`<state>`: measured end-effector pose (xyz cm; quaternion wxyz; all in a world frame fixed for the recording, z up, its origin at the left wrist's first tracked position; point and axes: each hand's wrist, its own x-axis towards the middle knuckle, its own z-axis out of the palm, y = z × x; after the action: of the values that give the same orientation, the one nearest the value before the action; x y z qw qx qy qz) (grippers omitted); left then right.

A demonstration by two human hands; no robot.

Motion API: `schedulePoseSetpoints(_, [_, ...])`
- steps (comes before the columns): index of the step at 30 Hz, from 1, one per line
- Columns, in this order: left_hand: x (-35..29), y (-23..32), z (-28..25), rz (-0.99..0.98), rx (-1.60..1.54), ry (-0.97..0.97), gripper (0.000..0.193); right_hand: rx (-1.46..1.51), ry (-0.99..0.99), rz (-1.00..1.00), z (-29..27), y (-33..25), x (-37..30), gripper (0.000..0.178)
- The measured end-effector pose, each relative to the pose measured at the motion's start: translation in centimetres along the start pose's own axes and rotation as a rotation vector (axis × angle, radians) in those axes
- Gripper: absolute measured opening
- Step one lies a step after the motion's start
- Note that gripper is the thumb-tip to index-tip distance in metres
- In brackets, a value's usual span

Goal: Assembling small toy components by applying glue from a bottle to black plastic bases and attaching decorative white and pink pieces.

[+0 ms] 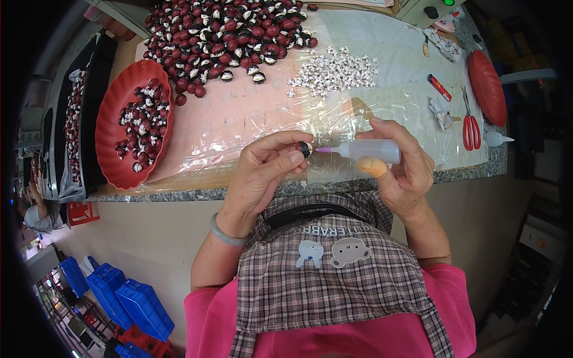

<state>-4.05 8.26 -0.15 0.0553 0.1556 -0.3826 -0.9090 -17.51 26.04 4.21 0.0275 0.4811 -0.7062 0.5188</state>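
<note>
Between the thumb and fingers of my left hand is a small round bead-like piece, dark red and black with a white part facing right. My right hand grips a translucent squeeze bottle lying on its side, an orange finger cot on the thumb. The bottle's thin pinkish-purple nozzle points left and reaches the white side of the piece, or nearly so; I cannot tell if they touch. Both hands are over the table's near edge.
A heap of similar round pieces covers the far left. Small white pieces lie spread at the middle. A red scalloped tray at left holds pieces topped with white. At right are red-handled scissors, a lighter and a red dish.
</note>
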Motion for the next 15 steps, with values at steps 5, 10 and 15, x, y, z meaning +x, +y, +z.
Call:
schedulePoseSetpoints(5, [0.0, 0.3, -0.1, -0.025, 0.009, -0.019, 0.029, -0.031, 0.014, -0.09, 0.2, 0.2, 0.2, 0.045])
schedulePoseSetpoints(10, [0.1, 0.1, -0.7, 0.007, 0.033, -0.08, 0.027, -0.016, -0.002, -0.066, -0.2, 0.4, 0.1, 0.04])
schedulePoseSetpoints(15, [0.1, 0.5, -0.5, 0.045, -0.006, -0.011, 0.022, 0.546, 0.025, 0.357, -0.9, 1.4, -0.3, 0.038])
